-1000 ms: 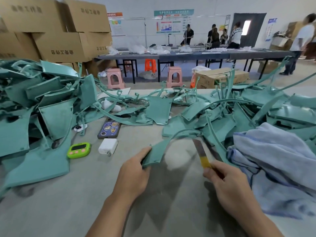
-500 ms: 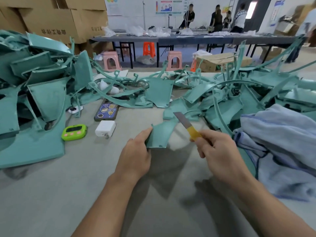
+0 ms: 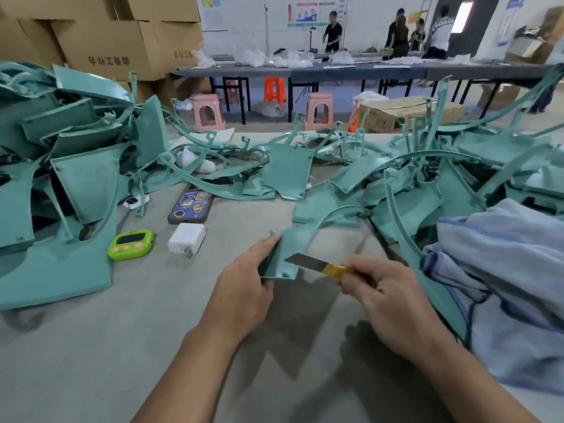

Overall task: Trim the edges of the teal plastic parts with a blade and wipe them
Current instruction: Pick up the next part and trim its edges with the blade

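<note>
a: what's where on the worktop [image 3: 91, 361]?
b: left heap of parts [image 3: 76, 166] fills the left of the frame, right heap of parts [image 3: 427, 190] the right, with the cloth [image 3: 503, 264] at lower right on its near edge.
a: between them?
b: phone [image 3: 190, 207] centre left, charger [image 3: 186, 238] just below it, timer [image 3: 130, 244] left of the charger. lower centre, the left hand [image 3: 241, 288] holds a part [image 3: 293, 242]; the right hand [image 3: 387, 294] holds the blade [image 3: 308, 260], tip over that part.
a: behind?
b: boxes [image 3: 116, 41] upper left, stools [image 3: 209, 112] top centre.

Head camera looks forward and down, close over the table [image 3: 91, 346].
</note>
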